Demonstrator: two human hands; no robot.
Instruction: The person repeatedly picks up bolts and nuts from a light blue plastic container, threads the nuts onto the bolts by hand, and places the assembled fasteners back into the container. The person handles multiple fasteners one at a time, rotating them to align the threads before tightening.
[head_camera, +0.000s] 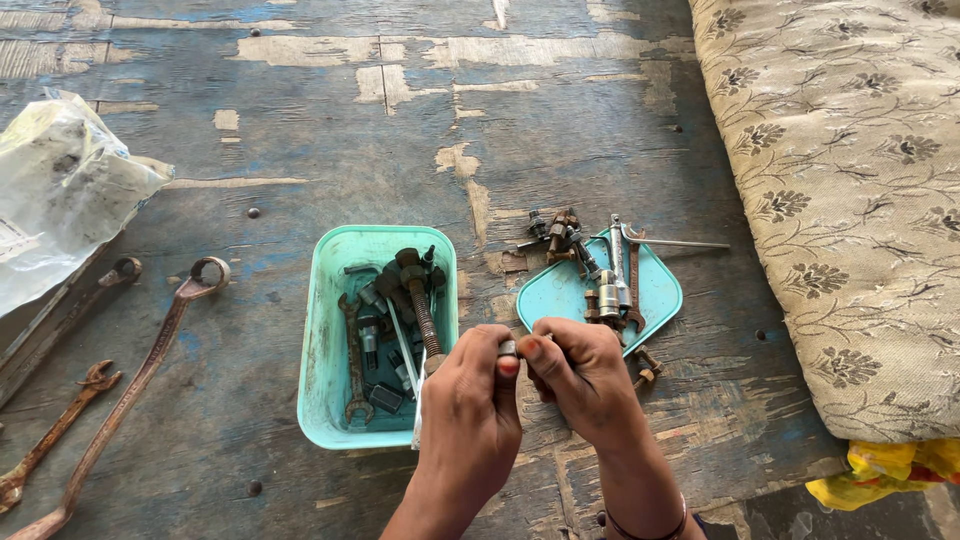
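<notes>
Item: small metal piece (508, 348), grey and cylindrical by the look of it (a socket or nut; too little shows to say which), pinched between the fingertips of both hands above the worn blue-painted wooden floor (300, 150). Left hand (470, 400): fingers closed, thumb and forefinger clamped on the piece's near-left side. Right hand (580, 375): fingers curled shut, tips meeting the same piece from the right. Handling, as a judgement: hard, stiff, light for its bulk, possibly greasy or rust-rough, so apt to slip; best taken across its round flank with the pads, as now. Axis: mostly hidden by the fingers; it seems to run roughly left to right between the two hands, though which end leads cannot be told. Just beyond the left fingers: a teal plastic tub (330, 330) holding a rusty threaded bolt (420, 300), a small spanner (354, 365) and sockets. Just beyond the right fingers: a teal lid (560, 295) heaped with further bits and sockets. Well off to the left of the fingers: long rusty ring spanners (130, 385) and a crumpled plastic bag (60, 190). Far right of the fingers: a floral cushion (850, 200), yellow cloth (890, 470) below it.
</notes>
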